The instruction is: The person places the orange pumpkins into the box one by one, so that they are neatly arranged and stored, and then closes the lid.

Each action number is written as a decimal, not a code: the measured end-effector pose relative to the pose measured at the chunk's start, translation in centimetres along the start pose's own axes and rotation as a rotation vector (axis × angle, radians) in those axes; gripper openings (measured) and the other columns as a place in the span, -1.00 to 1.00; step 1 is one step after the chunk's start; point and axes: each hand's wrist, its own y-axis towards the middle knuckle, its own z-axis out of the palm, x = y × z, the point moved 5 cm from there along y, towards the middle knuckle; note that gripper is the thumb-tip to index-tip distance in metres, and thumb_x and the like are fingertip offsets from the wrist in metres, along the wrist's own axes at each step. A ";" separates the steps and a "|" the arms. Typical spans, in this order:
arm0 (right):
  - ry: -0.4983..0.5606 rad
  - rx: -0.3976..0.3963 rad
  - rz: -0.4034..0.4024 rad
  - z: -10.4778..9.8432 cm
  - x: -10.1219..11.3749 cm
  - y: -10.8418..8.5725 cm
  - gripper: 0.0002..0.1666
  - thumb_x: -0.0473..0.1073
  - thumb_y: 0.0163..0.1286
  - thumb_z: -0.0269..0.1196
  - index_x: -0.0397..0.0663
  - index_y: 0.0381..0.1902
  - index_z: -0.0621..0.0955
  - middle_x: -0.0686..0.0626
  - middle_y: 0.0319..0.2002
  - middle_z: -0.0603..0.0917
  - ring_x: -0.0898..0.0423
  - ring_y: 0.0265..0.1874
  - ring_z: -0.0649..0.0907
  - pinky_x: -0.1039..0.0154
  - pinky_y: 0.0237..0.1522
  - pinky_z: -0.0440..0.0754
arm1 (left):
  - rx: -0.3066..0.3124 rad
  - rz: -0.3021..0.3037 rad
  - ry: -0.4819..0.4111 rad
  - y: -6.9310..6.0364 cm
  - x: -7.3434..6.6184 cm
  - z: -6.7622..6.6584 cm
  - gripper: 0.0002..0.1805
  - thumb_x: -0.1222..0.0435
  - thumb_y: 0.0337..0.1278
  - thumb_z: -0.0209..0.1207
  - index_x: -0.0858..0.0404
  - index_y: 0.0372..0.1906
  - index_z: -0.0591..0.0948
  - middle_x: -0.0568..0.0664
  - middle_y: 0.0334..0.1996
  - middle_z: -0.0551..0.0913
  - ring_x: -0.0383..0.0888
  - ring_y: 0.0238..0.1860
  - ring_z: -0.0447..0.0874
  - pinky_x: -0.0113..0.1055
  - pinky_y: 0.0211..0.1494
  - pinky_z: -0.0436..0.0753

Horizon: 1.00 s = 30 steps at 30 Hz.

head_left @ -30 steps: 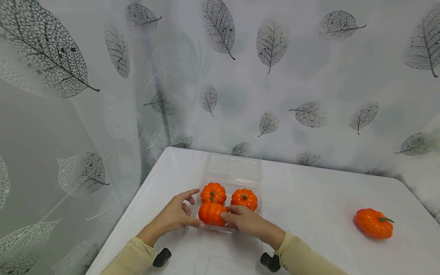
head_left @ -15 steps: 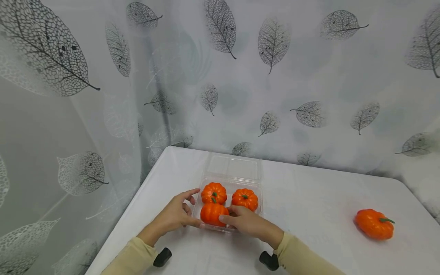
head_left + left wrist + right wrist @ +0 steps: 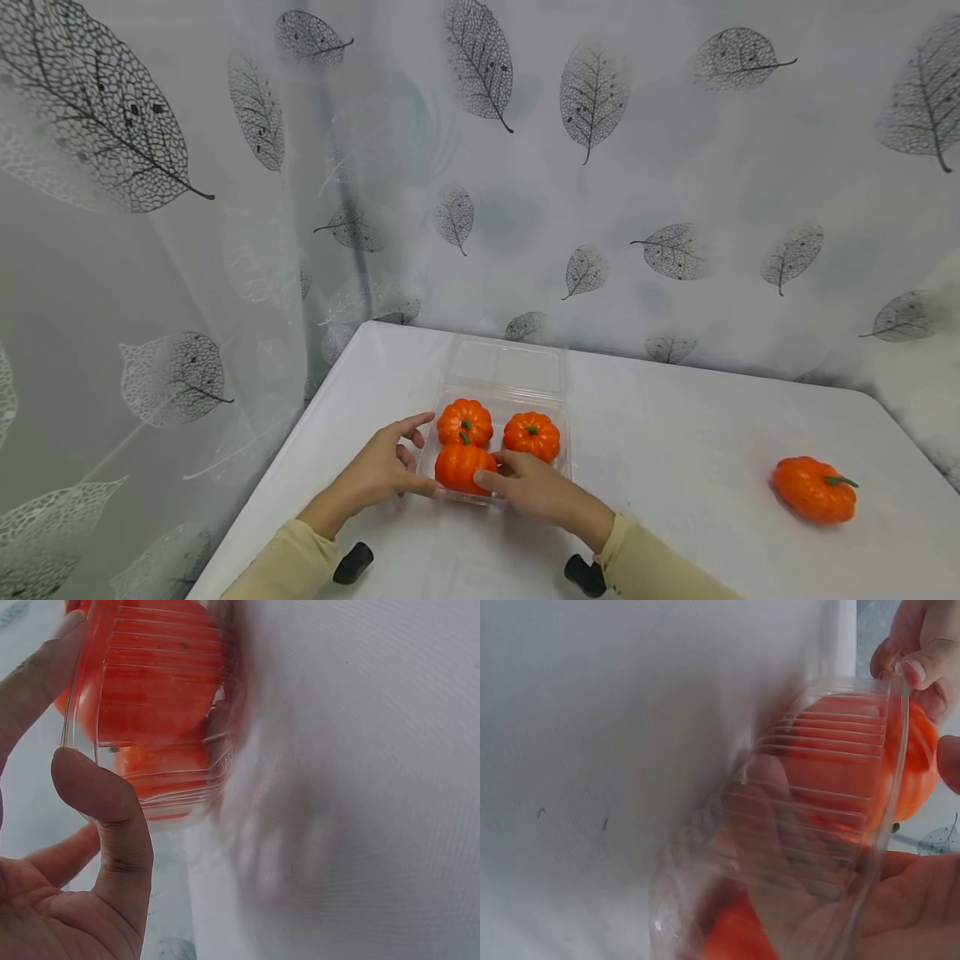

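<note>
A clear plastic clamshell container (image 3: 501, 394) lies open with its lid (image 3: 510, 367) laid back. Inside are three orange toy pumpkins with green stems: one at back left (image 3: 464, 422), one at right (image 3: 532, 437), and a front one (image 3: 463, 469) tilted on its side. My right hand (image 3: 543, 492) grips the front pumpkin, thumb on its near face; through the ribbed wall in the right wrist view, its fingers (image 3: 765, 825) show inside the container. At the front left corner, my left hand (image 3: 378, 468) holds the container's rim (image 3: 84, 682) between thumb and fingers.
Another orange toy pumpkin (image 3: 813, 490) lies far right on the white-covered table (image 3: 675, 442). Black pieces (image 3: 353, 563) sit by both wrists. A leaf-patterned curtain (image 3: 525, 208) hangs behind and to the left of the table.
The front pumpkin has shifted slightly right within the container, and my right thumb lies further over its face. My left hand stays at the container's corner.
</note>
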 end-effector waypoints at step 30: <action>-0.488 -0.633 -0.230 -10.4 -7.1 -11.5 -0.06 0.19 0.24 0.47 0.02 0.46 0.37 -0.10 0.34 0.44 -0.13 0.22 0.50 -0.33 0.09 0.53 | -0.021 -0.019 0.023 0.0 0.1 0.1 0.16 0.32 -0.38 0.68 0.23 0.50 0.33 0.16 -0.04 0.42 -0.12 -0.47 0.41 -0.30 -0.54 0.59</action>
